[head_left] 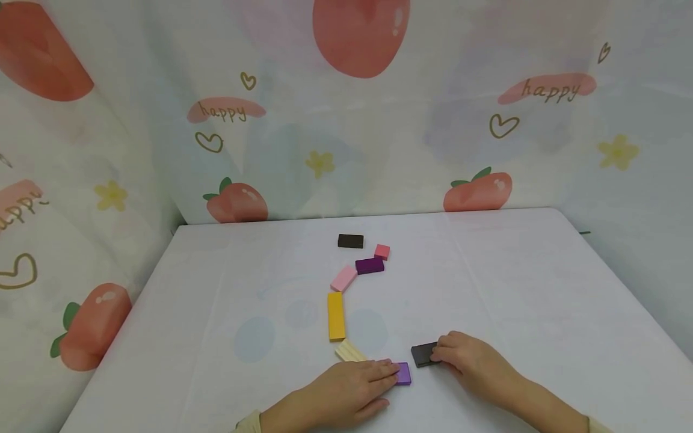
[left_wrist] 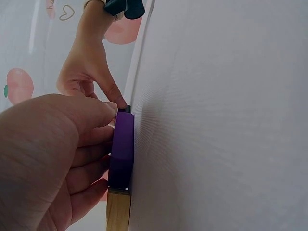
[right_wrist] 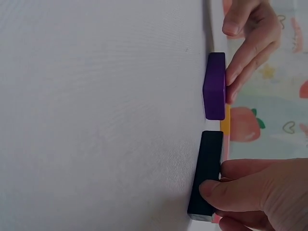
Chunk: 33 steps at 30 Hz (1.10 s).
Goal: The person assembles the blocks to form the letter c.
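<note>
On the white table (head_left: 216,337) a curved line of flat blocks runs from a black block (head_left: 350,241) at the back, through a yellow block (head_left: 335,316), to a cream block (head_left: 350,351) near me. My left hand (head_left: 392,368) lies with straight fingers on top of a purple block (head_left: 404,374) (left_wrist: 122,144) (right_wrist: 215,86). Just to its right, my right hand (head_left: 437,355) pinches the end of a second black block (head_left: 423,354) (right_wrist: 208,168), thumb on one side. Both of these blocks lie flat on the table with a small gap between them.
The line also holds a small red-pink block (head_left: 382,252), a dark purple block (head_left: 370,265) and a pink block (head_left: 344,278). A cloth backdrop printed with peaches (head_left: 357,36) hangs round the table's back and sides.
</note>
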Motion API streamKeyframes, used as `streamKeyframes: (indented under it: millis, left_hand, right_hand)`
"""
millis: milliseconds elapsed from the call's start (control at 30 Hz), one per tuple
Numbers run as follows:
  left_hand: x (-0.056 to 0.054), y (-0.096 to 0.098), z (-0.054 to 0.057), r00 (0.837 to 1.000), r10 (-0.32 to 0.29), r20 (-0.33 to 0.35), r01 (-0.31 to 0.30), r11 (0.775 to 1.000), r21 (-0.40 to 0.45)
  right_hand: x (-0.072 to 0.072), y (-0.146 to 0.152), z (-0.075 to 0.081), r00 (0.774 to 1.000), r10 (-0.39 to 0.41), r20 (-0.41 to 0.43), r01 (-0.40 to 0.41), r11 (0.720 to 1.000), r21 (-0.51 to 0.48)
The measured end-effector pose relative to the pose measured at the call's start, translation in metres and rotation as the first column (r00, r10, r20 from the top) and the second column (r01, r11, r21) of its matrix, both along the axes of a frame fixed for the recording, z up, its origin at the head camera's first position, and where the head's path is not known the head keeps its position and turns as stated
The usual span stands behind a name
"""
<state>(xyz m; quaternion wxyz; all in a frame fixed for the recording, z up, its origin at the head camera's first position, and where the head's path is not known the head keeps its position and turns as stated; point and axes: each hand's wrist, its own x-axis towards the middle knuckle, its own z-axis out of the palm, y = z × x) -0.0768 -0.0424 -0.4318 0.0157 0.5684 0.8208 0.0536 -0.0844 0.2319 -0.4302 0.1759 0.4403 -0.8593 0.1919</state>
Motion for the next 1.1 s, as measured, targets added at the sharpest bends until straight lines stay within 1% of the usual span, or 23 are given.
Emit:
streamKeyframes:
  millis: [267, 433, 733, 900, 1100]
  left_hand:
    - [-0.0009, -0.0007, -0.0010, 0.999, 0.010, 0.032, -0.010, 1.000, -0.014]
    - [-0.0011, -0.0008, -0.0014, 1.000, 0.004, 0.022, -0.004, 1.000, -0.009]
    - [-0.0011, -0.0004, -0.0022, 1.000, 0.001, 0.015, -0.001, 1.000, 0.002]
    - [-0.0011, -0.0001, -0.0021, 1.000, -0.001, 0.004, 0.001, 1.000, 0.003]
    - [-0.0009, 0.0001, -0.0017, 1.000, 0.001, 0.008, -0.001, 1.000, -0.003]
  right_hand:
    - [0.0010, -0.0026, 0.0012, 1.000, 0.020, 0.017, -0.020, 1.000, 0.018]
    - [0.0014, -0.0029, 0.0015, 0.999, 0.024, 0.024, -0.025, 0.999, 0.027]
    - [0.0037, -0.0042, 0.0013, 1.000, 0.027, 0.008, -0.028, 0.999, 0.031]
    - [0.0039, -0.0052, 0.0005, 0.998, 0.054, -0.021, -0.053, 0.998, 0.020]
    - [0.0048, -0.0060, -0.0006, 0.997, 0.074, -0.030, -0.074, 0.997, 0.005]
